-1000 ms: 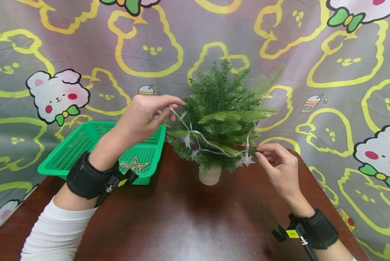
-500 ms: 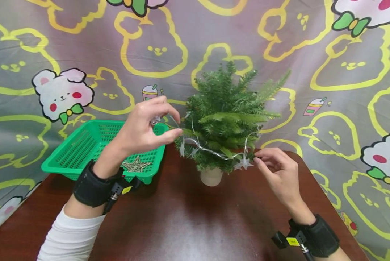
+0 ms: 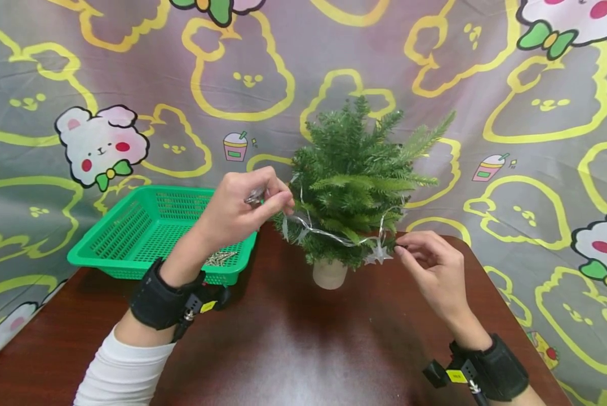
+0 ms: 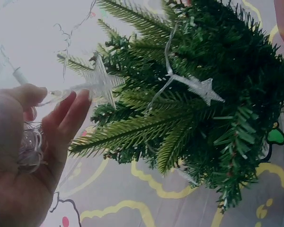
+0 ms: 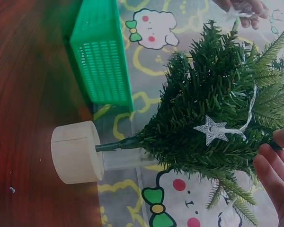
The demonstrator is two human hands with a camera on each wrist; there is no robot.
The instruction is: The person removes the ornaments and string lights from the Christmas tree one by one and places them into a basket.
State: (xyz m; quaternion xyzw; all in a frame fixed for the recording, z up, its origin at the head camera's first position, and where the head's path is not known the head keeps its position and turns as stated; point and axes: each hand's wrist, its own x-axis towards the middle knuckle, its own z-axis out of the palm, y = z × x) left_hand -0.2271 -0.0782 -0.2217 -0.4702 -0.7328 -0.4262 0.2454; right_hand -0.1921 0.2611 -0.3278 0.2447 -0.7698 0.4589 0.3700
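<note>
A small artificial Christmas tree (image 3: 354,163) stands upright on a pale round base (image 5: 75,152). Clear star string lights (image 3: 333,235) run across its lower front, one star (image 5: 211,130) lying against the needles. At the tree's left side, my left hand (image 3: 239,210) pinches the light wire between thumb and fingers. A loose coil (image 4: 31,149) of the same wire sits in that palm. On the lower right, my right hand (image 3: 432,262) pinches the tip of a branch with thumb and forefinger, close beside a hanging star (image 3: 379,252). The wire behind the tree is mostly hidden.
A green plastic basket (image 3: 87,254) is at the left of the brown table (image 3: 303,349), with a glittery star ornament (image 3: 221,258) in it, partly hidden by my left wrist. Behind everything hangs a patterned cloth (image 3: 333,51).
My left hand has come down and slightly right, its fingers spreading and then closing on the wire beside the lower branches. The right hand stays at the branch tip. The view has shifted slightly.
</note>
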